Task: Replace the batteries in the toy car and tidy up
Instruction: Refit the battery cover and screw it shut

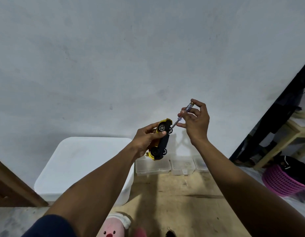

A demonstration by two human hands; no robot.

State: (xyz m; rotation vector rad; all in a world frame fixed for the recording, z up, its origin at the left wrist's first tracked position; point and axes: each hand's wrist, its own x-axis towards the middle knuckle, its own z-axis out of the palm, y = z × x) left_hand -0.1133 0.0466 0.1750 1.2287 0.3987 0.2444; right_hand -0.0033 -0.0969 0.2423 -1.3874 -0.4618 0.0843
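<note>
Toy car (pixel 163 141) mid-frame, in air; left hand (pixel 144 139) wrapped round body. Right hand (pixel 196 124) pinches screwdriver (pixel 188 107), tip at underside. I judge car light, stiff plastic; grip body sides, not wheels.

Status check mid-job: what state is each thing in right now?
toy car: held in the air, nose up, black underside toward the screwdriver; battery cover state not discernible.
screwdriver: tip at the car's underside, handle pinched.
left hand: grips the toy car.
right hand: pinches the screwdriver.
white bin: lid on.
clear boxes: on the table, lids apparently shut.
</note>
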